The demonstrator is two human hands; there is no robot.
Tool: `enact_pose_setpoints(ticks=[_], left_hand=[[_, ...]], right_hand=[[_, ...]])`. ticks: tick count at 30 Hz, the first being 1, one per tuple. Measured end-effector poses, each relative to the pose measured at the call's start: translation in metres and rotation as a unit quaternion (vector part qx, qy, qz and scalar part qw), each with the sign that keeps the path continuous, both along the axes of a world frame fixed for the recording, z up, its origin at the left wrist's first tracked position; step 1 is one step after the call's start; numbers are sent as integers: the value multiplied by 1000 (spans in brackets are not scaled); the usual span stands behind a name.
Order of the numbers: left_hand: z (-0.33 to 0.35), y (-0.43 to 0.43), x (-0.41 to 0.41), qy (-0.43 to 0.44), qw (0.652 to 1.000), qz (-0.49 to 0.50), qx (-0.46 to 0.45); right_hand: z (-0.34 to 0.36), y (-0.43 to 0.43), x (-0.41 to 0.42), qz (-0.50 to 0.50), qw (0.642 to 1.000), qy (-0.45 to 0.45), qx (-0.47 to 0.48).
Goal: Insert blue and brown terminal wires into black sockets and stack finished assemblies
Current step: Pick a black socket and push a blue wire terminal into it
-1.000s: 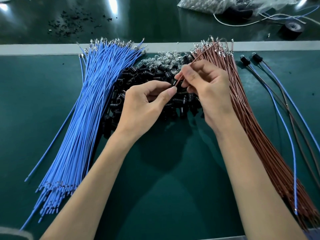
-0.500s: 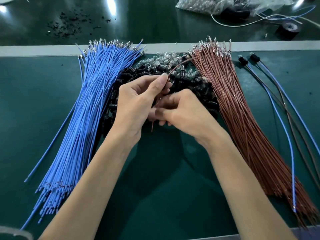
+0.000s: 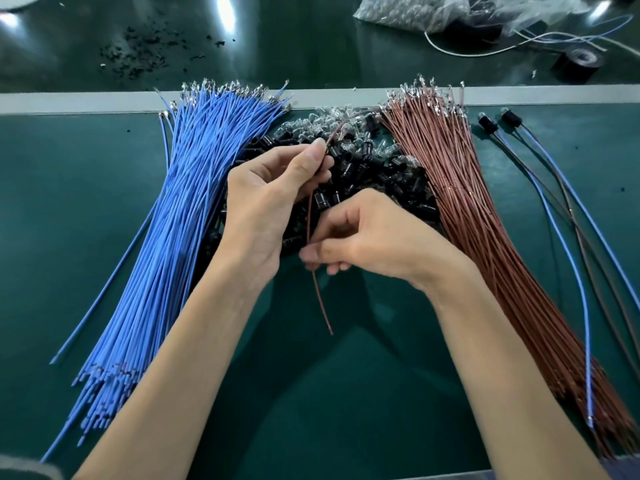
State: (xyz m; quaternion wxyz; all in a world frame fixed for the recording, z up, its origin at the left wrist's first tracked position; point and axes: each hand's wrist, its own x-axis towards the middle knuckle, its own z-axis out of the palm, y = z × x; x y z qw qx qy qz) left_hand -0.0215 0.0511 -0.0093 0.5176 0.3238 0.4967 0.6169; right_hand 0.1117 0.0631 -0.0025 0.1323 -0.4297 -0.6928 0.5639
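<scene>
The left hand (image 3: 270, 202) pinches one thin brown terminal wire (image 3: 308, 216) between thumb and forefinger, just behind its metal tip, which stands up over the heap of small black plastic sockets (image 3: 381, 178) in the middle of the green table (image 3: 52, 202). The right hand (image 3: 374, 237) has its fingers (image 3: 313, 252) curled round the same wire lower down, and the free tail hangs below it towards the person. I cannot tell whether a socket is already in either hand.

The step looks like readying this wire for insertion. To do it well, I would keep the pinch close behind the terminal so the thin wire does not buckle, line the tip up with the socket opening, push straight until it seats, then tug lightly to check.

Counts:
- One brown wire is in hand.
- The fanned bundle of blue terminal wires (image 3: 180, 220) on the left and the fanned bundle of brown terminal wires (image 3: 485, 220) on the right each hold too many to count.
- One stray blue wire (image 3: 104, 289) lies apart on the left.
- The sockets, mixed with small clear glass bulbs (image 3: 325, 117), are also too many to count.
- Two finished assemblies (image 3: 487, 124) lie far right, so the task is judged barely begun
</scene>
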Motion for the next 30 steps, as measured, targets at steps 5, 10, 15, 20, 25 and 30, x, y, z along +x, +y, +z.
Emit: enact_pose_setpoints(ticks=[5,10,15,20,25,30], left_hand=[[2,-1,-1,-38,999,-11,8],[2,0,-1,-47,999,-9,-11],[0,3,-6,-24,999,15,-21],[-2,1,0,3,1000,-6,-28],[-1,3,-2,-31,999,9,-41],[-3,3,-2,-20,999,18,-30]], right_hand=[[0,-2,1,33,999,-25,-14],[-1,-2,-5,-69,995,69,-14],[11,1,7,47,998,18,-35],[4,3,-5,-91,992,80,-41],[-7,-2,-15,-134,985,92,-53],[-15,-1,-20,-99,993,69,-12]])
